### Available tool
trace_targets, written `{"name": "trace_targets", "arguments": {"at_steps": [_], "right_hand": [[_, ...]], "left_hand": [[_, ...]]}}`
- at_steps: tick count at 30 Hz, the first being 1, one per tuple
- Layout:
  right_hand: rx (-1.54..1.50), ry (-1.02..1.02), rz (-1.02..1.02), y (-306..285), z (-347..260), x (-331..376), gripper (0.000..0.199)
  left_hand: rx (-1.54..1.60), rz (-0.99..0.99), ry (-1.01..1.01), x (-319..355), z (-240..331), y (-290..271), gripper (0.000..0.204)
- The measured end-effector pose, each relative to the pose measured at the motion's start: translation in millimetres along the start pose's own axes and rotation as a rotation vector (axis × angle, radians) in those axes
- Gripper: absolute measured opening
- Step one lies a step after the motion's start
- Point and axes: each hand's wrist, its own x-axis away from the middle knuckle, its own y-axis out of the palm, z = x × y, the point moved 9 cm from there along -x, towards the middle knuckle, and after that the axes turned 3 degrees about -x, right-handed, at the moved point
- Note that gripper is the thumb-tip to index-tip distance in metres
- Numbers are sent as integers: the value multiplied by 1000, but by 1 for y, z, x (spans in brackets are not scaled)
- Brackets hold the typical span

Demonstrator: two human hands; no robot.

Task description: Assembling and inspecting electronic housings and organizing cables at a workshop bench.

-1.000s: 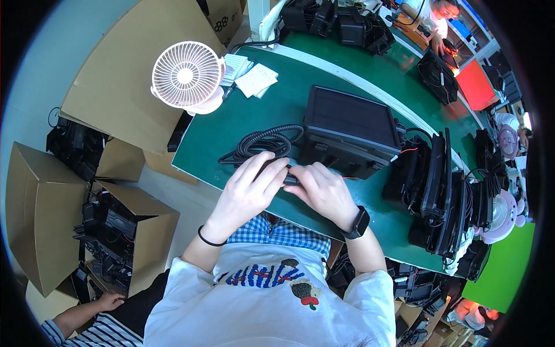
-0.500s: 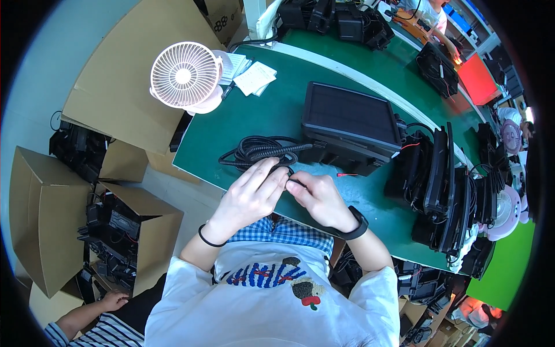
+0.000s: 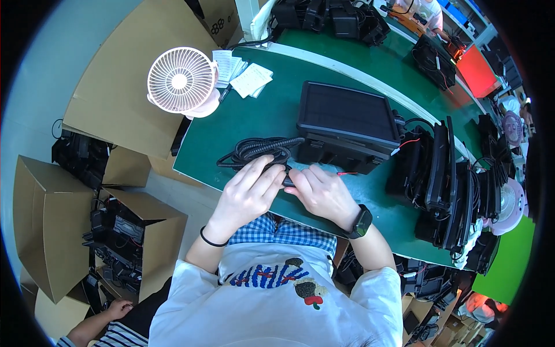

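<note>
Just left of frame centre, the coiled black cable (image 3: 260, 151) has one end pinched between the left hand (image 3: 247, 194) and right hand (image 3: 321, 194) — both closed on it. A hard tug could drag the black solar-panel unit (image 3: 347, 124) (just above) by its thin red wire (image 3: 347, 173). Around them lie a green table (image 3: 260, 115), a white fan (image 3: 180, 80) upper left, and cardboard boxes (image 3: 40, 225) at left.

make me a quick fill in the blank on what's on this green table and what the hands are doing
1. Both hands, left hand and right hand, meet on a black coiled ____ at the table's near edge.
2. The fan at the table's far left corner is coloured ____.
3. The right wrist wears a black ____.
4. The black box stands on a table topped in ____.

Missing words: cable; pink; watch; green
</note>
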Motion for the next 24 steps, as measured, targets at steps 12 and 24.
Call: {"name": "trace_targets", "arguments": {"at_steps": [12,24], "right_hand": [[-615,469,-60,29,19,12,27],[178,76,648,-96,23,31,19]], "left_hand": [[1,12,50,4,-1,1,25],[59,228,-298,34,-29,-13,26]]}}
